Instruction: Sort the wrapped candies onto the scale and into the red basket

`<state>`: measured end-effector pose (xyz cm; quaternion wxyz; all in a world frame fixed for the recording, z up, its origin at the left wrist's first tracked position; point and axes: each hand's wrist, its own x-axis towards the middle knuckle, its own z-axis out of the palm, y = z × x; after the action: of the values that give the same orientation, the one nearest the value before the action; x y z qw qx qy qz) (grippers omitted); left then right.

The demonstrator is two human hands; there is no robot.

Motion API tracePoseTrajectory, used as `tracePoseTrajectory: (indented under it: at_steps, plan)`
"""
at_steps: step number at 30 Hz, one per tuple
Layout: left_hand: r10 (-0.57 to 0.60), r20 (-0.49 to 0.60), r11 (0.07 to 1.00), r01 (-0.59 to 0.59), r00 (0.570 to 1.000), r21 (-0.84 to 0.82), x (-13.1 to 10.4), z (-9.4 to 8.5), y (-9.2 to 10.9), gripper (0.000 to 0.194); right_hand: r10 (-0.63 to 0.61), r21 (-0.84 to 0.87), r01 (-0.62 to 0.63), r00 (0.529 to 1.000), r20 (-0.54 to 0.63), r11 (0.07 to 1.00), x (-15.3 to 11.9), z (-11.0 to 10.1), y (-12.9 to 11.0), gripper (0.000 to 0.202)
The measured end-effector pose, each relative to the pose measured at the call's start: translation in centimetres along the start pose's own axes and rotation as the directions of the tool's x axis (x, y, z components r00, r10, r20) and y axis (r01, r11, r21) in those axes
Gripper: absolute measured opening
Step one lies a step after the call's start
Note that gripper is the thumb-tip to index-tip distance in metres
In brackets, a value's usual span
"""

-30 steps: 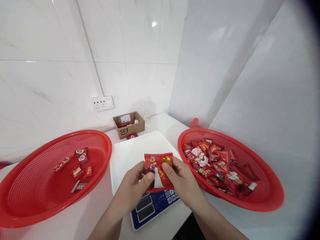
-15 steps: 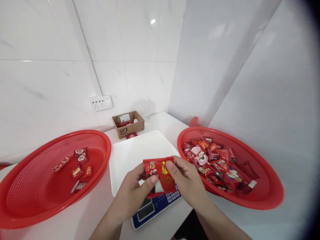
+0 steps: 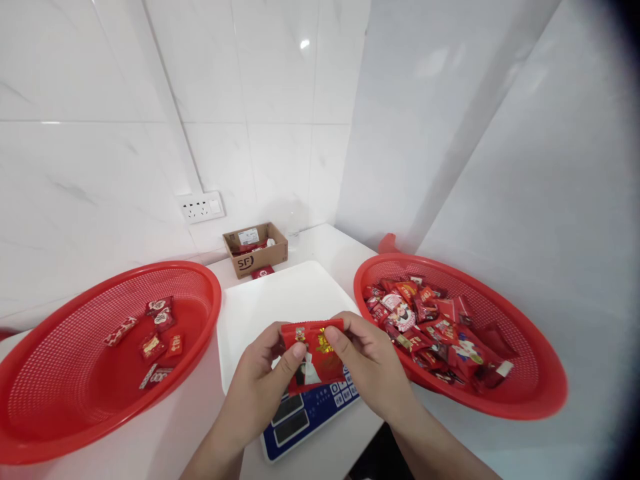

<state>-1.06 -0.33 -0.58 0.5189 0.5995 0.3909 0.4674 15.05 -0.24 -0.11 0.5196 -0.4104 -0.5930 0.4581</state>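
Between both hands is a red snack packet [image 3: 320, 363] with gold print and a small picture on its front, held above the near edge of a white weighing scale [image 3: 280, 293]. My left hand [image 3: 267, 380] grips its left side, the thumb lying on the front. On the right side, my right hand [image 3: 367, 360] pinches it near the top corner, thumb also in front. Both sets of fingers go behind the packet and are partly hidden. Below it shows the scale's blue keypad and display panel [image 3: 307, 420].
To the left stands a red mesh basket [image 3: 65, 320] with several small wrapped sweets [image 3: 153, 345]. A second red basket [image 3: 555, 373] on the right holds a heap of red packets [image 3: 440, 327]. Behind the scale sits a cardboard box [image 3: 270, 255], against a tiled wall with a socket [image 3: 202, 207].
My left thumb has slid up the packet's front, uncovering more of the picture. The packet has shifted slightly left and stays in both hands.
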Motion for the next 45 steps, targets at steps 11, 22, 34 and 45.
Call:
tracePoseTrajectory:
  at_steps: [11, 22, 34, 45]
  plan:
    - [0.023, -0.179, 0.999, -0.028, 0.984, -0.028, -0.03, 0.01, -0.15, 0.027, 0.051, -0.113, -0.036, 0.989, 0.137, 0.993, -0.03, 0.22, 0.05, 0.022]
    - [0.004, 0.054, 1.0, -0.005, 0.999, 0.02, 0.13, 0.16, 0.32, 0.035, 0.032, 0.001, -0.032, 0.999, 0.038, 0.999, 0.15, 0.33, 0.37, 0.03]
    - [0.016, 0.036, 1.0, -0.016, 0.999, 0.02, 0.04, -0.06, -0.12, 0.038, 0.005, -0.141, 0.007, 0.996, 0.088, 0.99, -0.18, 0.49, 0.45, 0.037]
    - [0.007, 0.08, 0.998, -0.012, 0.997, 0.062, -0.21, 0.03, 0.1, 0.035, -0.04, -0.063, 0.05, 0.987, 0.156, 0.997, -0.36, 0.16, 0.32, 0.033]
